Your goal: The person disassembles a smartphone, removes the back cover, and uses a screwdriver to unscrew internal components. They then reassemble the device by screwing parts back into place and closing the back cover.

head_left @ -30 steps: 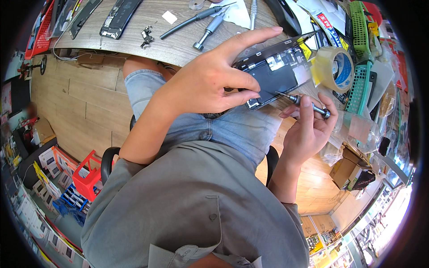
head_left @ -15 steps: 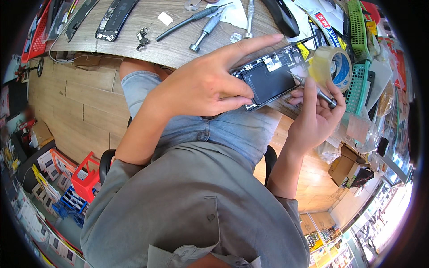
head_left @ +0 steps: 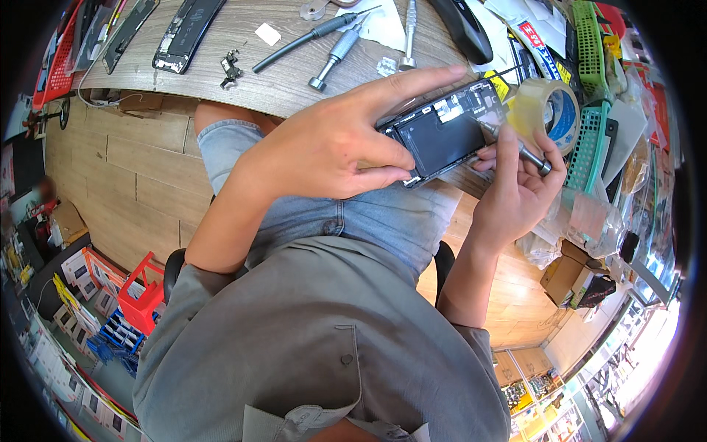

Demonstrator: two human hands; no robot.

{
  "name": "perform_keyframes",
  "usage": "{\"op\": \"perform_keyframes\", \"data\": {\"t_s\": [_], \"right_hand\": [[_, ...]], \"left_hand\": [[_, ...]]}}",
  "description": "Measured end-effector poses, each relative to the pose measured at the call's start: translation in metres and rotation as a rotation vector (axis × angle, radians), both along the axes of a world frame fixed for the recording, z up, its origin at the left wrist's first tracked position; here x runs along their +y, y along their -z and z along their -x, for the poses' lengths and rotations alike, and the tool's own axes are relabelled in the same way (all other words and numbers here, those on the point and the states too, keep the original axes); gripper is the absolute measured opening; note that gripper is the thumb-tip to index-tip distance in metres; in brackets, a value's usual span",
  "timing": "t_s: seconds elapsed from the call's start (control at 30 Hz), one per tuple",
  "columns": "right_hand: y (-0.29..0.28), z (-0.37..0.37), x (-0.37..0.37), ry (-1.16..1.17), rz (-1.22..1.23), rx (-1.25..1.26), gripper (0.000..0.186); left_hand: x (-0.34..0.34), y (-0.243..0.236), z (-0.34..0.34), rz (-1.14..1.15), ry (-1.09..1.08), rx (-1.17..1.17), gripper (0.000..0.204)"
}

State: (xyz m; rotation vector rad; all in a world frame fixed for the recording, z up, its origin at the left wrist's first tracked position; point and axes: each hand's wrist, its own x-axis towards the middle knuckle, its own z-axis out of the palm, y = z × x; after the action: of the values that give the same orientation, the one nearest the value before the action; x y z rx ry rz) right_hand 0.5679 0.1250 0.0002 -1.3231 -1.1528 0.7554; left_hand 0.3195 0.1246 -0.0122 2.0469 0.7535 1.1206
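While in the left grip [head_left: 342, 136], opened phone [head_left: 443, 138] near right grip [head_left: 518, 180].

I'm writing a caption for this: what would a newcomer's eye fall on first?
First, the opened phone, right of centre near the top, held in the left grip, with a screwdriver in the right grip. Next, the roll of clear tape to the phone's right, then the bright red plastic object at lower left.

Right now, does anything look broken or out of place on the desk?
Yes: the phone at the left hand is open, its insides bare where a cover usually sits. Farther left on the desk, another phone lies open, and a small part sits loose.
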Motion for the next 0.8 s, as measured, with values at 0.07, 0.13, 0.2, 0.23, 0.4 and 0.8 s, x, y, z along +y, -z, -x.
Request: {"op": "perform_keyframes", "data": {"t_s": [0.07, 0.13, 0.2, 0.23, 0.4, 0.8], "right_hand": [[0.0005, -0.0004, 0.0, 0.002, 0.003, -0.004, 0.05], [0.0014, -0.0008, 0.0002, -0.001, -0.001, -0.011, 0.05], [0.0014, -0.0004, 0.0003, -0.002, -0.007, -0.005, 0.05], [0.0013, -0.0003, 0.0002, -0.003, -0.01, -0.002, 0.05], [0.0021, -0.0005, 0.0011, 0.0, -0.015, -0.003, 0.05], [0.0011, 0.0002, 0.0013, 0.01, -0.004, -0.011, 0.05]], "left_hand": [[0.0006, -0.0027, 0.0017, 0.025, 0.033, -0.005, 0.021], [0.0003, -0.0022, 0.0018, 0.022, 0.033, -0.005, 0.022], [0.0004, -0.0022, 0.0018, 0.019, 0.035, -0.006, 0.022], [0.0005, -0.0026, 0.0018, 0.018, 0.036, -0.007, 0.022], [0.0016, -0.0019, 0.0018, 0.016, 0.045, -0.01, 0.022], [0.0013, -0.0029, 0.0024, 0.02, 0.052, 0.0, 0.021]]}}
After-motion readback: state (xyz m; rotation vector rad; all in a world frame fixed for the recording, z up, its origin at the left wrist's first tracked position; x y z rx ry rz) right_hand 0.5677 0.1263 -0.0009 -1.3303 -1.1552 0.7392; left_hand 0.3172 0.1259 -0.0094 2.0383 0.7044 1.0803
